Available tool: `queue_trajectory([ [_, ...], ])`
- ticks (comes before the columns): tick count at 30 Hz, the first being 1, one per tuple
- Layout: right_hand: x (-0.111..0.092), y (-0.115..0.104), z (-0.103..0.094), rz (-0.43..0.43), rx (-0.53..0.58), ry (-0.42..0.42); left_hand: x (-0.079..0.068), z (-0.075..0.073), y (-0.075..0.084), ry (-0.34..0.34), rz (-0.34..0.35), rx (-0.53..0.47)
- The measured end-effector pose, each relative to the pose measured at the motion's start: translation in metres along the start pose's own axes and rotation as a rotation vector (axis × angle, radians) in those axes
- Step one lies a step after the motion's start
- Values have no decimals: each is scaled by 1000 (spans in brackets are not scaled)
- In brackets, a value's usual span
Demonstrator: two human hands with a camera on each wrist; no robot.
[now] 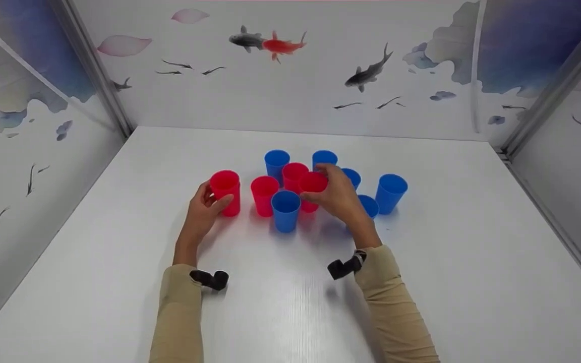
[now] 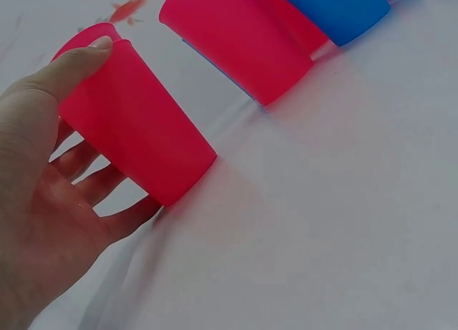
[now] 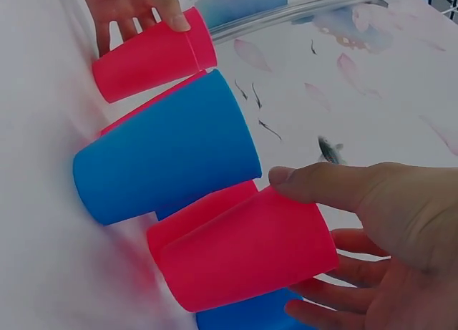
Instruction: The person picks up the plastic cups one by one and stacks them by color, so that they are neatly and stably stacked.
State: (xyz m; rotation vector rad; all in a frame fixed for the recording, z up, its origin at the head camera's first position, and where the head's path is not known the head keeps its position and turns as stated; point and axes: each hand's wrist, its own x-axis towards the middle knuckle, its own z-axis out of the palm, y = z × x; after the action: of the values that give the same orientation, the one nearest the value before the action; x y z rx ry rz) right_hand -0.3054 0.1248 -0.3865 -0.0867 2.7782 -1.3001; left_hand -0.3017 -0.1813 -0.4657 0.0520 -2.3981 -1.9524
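At the left of the group, my left hand (image 1: pixel 202 214) grips a red cup (image 1: pixel 229 201), thumb on the near side and fingers behind. A step below its rim in the left wrist view suggests a second cup nested with it. My right hand (image 1: pixel 338 196) holds another red cup (image 3: pixel 247 255) near its rim, thumb on one side and fingers on the other. Between the hands stand a red cup (image 1: pixel 265 196), a blue cup (image 1: pixel 286 214) in front, and a red cup (image 1: pixel 294 174) farther back. All the cups in view are upright.
Two blue cups (image 1: pixel 277 164) (image 1: pixel 325 157) stand at the back. Right of my right hand are more blue cups, one partly hidden (image 1: pixel 369 205) and one farthest right (image 1: pixel 391 194). The white table (image 1: pixel 280 302) has printed panels (image 1: pixel 310 101) on its far and side edges.
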Motion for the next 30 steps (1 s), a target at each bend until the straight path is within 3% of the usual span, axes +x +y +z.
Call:
queue_trajectory([
  [7, -6, -18, -6, -34, 98, 54, -1, -1, -1, -6, -2, -17],
  [14, -7, -45, -15, -129, 82, 68, -1, -1, 0, -8, 0, -17],
  [22, -1, -78, -16, -177, 93, 27, 1, 0, -1, -3, 2, -29],
  [30, 12, -100, -4, -199, 163, -31, 1, 0, -1, 4, -22, -9],
])
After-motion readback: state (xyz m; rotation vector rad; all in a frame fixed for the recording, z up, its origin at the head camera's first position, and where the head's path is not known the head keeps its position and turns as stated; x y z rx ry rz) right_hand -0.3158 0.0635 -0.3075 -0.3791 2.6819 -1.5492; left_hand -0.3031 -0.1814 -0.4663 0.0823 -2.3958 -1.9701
